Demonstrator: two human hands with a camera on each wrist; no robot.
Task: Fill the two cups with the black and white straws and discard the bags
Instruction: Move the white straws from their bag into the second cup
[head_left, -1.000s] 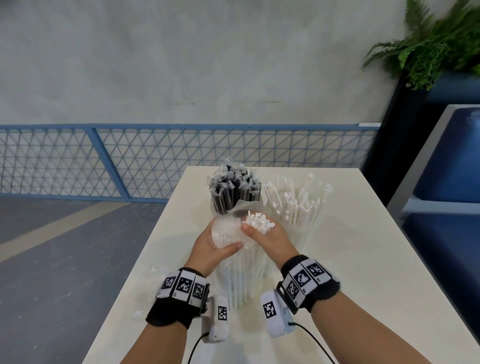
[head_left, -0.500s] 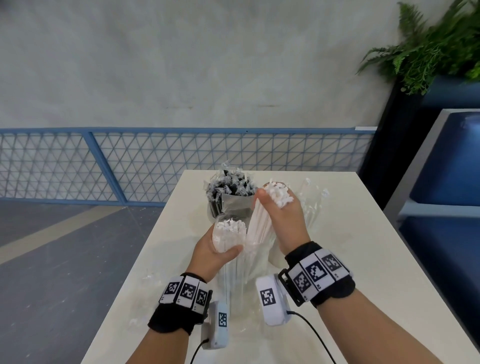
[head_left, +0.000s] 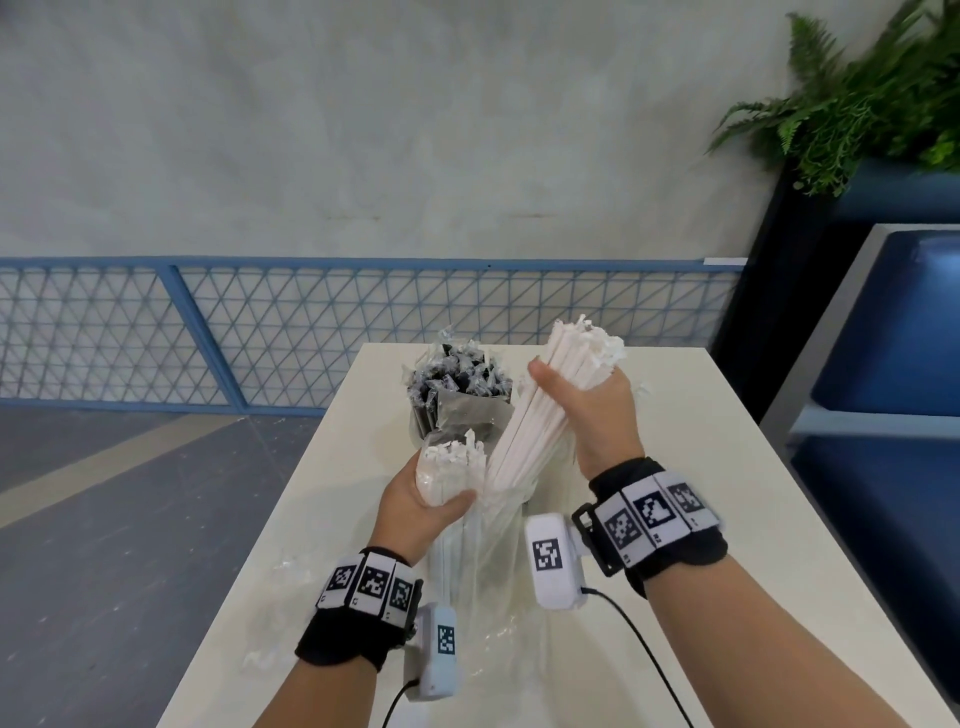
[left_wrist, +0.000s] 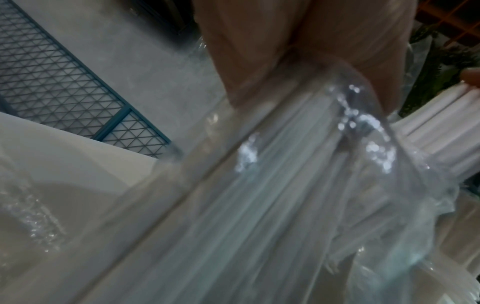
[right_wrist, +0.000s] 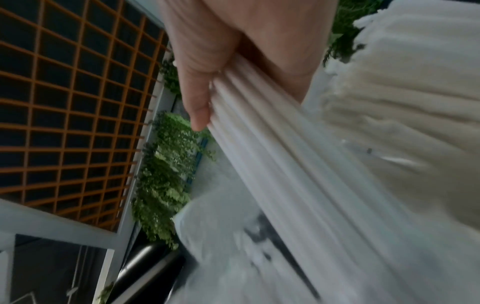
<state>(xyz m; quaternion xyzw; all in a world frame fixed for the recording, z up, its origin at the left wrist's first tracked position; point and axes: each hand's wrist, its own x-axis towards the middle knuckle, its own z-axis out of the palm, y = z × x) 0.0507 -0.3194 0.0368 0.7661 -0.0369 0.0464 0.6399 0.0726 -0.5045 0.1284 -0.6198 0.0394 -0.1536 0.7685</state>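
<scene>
My right hand (head_left: 582, 400) grips a bundle of white straws (head_left: 540, 410), tilted and lifted most of the way out of the clear bag (head_left: 488, 582); the right wrist view shows the thumb (right_wrist: 200, 96) pressed on this bundle (right_wrist: 298, 164). My left hand (head_left: 426, 499) grips the bag near its top with the remaining white straws (head_left: 451, 462) inside, seen blurred through plastic (left_wrist: 272, 195) in the left wrist view. Behind stands a cup of black straws (head_left: 457, 389). The cup for white straws is hidden behind my right hand.
The cream table (head_left: 675, 467) has scraps of clear plastic (head_left: 280, 587) near its left edge. A blue mesh fence (head_left: 260, 332) runs behind. A plant (head_left: 857, 104) and a blue bench (head_left: 893, 338) stand at the right.
My right hand has pulled a bundle of white straws up and to the right, out of the bag. The left hand keeps holding the bag with the rest.
</scene>
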